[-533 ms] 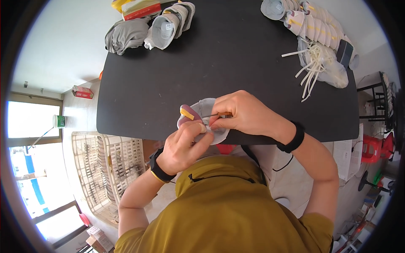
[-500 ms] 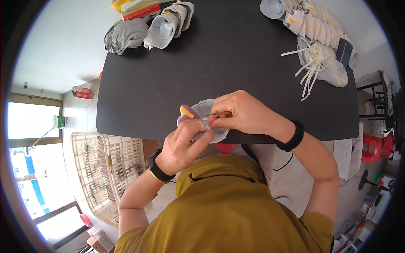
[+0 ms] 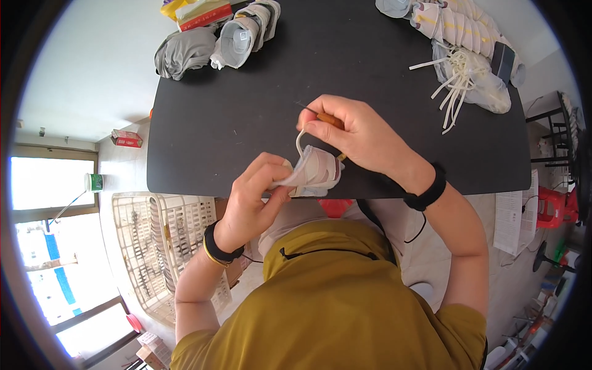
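Note:
Over the near edge of the table, my left hand (image 3: 250,194) pinches the edge of a pale grey-white shoe upper (image 3: 322,169), which is tilted on its side. My right hand (image 3: 364,134), just above and to the right, grips a hook awl (image 3: 330,119) by its brown handle, its thin metal shaft pointing to the upper left. A white shoelace (image 3: 300,143) runs in a curve from my right fingers down to the upper. My fingers hide how the lace is held.
On the dark table (image 3: 240,139), nested shoe uppers (image 3: 237,43) and a grey cloth bundle (image 3: 184,52) lie far left. More stacked uppers (image 3: 453,31), a dark phone-like slab (image 3: 504,61) and loose white laces (image 3: 459,83) lie far right. A plastic crate (image 3: 163,253) stands below left.
My right hand has moved up and away from the upper, with the awl and lace now in view. My left hand has turned the upper and shifted slightly left.

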Available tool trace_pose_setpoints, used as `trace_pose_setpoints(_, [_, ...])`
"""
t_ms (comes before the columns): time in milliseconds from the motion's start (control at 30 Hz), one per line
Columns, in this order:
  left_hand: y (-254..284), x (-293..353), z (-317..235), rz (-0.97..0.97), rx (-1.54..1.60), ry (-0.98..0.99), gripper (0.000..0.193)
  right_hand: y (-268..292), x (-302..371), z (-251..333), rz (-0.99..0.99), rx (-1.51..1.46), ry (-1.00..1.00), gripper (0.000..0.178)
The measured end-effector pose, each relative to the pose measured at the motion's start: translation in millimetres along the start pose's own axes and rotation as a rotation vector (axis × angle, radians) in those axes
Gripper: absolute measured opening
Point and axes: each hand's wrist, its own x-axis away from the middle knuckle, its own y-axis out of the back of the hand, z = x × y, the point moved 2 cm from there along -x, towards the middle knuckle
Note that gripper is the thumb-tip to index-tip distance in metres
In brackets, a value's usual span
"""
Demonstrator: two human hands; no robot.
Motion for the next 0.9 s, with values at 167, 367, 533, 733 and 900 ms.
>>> trace_pose_setpoints(167, [-4,4,15,-0.210,0.390,0.373,0.015,1,19,9,-0.360,-0.128,0.103,0.020])
trace_pose_setpoints(367, [-15,0,23,-0.280,0.845,0.619,0.018,-38,65,-1,-0.323,0.033,0.011,0.011])
trace_pose_setpoints(533, [-36,6,14,-0.339,0.748,0.503,0.017,-64,62,-19,-0.428,0.077,0.016,0.013])
trace_pose_setpoints(733, [-52,14,12,-0.439,0.536,0.287,0.012,-66,64,-20,-0.408,0.110,-0.019,0.017])
trace_pose_setpoints(900, [-52,17,19,-0.461,0.399,0.276,0.014,-69,62,-21,-0.394,0.048,-0.022,0.017])
